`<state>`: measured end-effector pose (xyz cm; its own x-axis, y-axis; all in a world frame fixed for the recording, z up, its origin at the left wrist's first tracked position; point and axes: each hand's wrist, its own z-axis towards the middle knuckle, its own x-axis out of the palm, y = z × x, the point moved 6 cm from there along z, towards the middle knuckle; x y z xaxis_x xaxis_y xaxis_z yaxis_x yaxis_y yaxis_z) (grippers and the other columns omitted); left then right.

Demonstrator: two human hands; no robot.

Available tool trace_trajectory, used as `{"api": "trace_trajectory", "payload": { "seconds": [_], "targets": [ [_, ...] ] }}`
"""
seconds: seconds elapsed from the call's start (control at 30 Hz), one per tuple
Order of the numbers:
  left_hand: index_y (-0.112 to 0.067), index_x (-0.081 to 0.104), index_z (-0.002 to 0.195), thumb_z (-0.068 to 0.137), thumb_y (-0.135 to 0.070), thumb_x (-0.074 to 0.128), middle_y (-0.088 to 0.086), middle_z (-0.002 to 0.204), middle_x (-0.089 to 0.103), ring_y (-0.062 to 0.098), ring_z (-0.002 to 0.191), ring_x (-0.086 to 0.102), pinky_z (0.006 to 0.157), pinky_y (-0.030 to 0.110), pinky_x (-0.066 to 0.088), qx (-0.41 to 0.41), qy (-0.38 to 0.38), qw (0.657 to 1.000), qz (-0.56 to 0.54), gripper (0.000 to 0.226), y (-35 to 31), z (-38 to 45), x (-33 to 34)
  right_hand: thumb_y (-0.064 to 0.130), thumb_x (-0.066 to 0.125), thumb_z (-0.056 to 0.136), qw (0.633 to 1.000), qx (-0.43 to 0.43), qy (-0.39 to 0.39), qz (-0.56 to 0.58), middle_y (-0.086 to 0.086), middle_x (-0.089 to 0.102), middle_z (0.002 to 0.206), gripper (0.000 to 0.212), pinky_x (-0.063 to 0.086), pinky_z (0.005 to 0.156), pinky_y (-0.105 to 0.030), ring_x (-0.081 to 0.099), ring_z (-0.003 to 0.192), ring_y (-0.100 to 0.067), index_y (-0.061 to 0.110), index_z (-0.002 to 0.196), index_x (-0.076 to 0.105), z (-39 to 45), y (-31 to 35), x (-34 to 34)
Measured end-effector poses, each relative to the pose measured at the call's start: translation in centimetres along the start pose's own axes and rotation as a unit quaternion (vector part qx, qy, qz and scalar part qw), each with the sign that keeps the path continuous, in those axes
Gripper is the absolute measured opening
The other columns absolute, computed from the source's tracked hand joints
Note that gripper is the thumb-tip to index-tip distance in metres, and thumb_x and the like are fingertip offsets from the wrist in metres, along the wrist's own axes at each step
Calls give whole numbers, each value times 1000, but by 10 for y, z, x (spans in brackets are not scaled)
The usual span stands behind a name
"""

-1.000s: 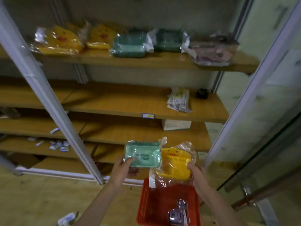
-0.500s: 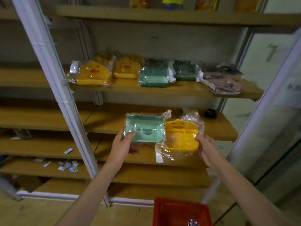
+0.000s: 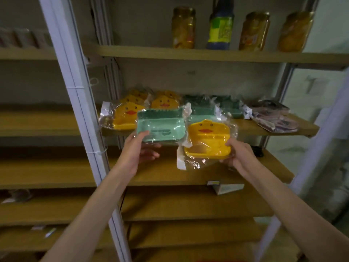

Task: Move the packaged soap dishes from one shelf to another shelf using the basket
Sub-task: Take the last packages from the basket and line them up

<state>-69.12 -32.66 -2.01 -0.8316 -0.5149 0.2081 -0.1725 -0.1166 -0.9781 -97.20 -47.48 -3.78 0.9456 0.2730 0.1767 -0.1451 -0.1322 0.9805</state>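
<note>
Here, mid-frame, the left hand (image 3: 138,148) pinches a green packaged soap dish (image 3: 160,127) by its lower left corner, and the right hand (image 3: 238,155) grips a yellow duck soap dish (image 3: 207,138) at its right edge. Both are held level at the height of the stocked shelf (image 3: 294,129), probably for sliding in beside the packets there. The basket is out of view.

The green soap dish (image 3: 160,127) covers part of the yellow duck dish (image 3: 125,118) on the shelf behind it. The left hand (image 3: 138,148) hides its fingers under that package. Jar (image 3: 183,28) labels are too blurred to read. Both forearms run off the bottom edge.
</note>
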Motion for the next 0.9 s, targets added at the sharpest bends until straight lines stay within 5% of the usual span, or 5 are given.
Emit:
{"api": "trace_trajectory", "payload": {
  "seconds": [0.17,0.3,0.7,0.83,0.9],
  "targets": [
    [-14,50,133,102,-33,55,14,92,77,20,53,65,47,25,55,31,-17,999,-19,36,-49,26,-18,11,63,96,1000,-22,-12,17,-15,68,108,14,63,71,-38,70,94,-26,5,109,60,32,31,55],
    [-14,49,132,103,-32,54,13,91,77,20,52,63,49,27,55,53,-41,997,-28,34,-76,39,-32,10,64,95,1000,-21,-8,9,-20,64,118,32,61,59,-30,70,97,-29,0,124,54,66,54,92],
    [-27,42,142,106,-29,48,13,92,78,32,77,76,65,41,64,26,-98,995,-9,36,-67,65,-64,3,58,99,991,-33,-14,-126,-12,54,138,37,64,75,-43,73,56,-19,4,134,48,121,53,162],
    [-30,37,148,106,-34,46,14,100,76,33,80,76,71,44,63,11,-109,994,7,43,-49,75,-68,10,57,100,950,-101,-57,-291,-23,63,127,7,56,48,-24,74,60,-21,6,105,57,124,51,167],
    [-29,35,149,106,-34,48,13,101,76,31,81,77,76,49,62,11,-117,993,13,45,-43,81,-70,23,59,97,883,-135,-78,-442,-20,64,123,13,56,63,-31,72,81,-27,10,99,61,125,51,171]
  ]
}}
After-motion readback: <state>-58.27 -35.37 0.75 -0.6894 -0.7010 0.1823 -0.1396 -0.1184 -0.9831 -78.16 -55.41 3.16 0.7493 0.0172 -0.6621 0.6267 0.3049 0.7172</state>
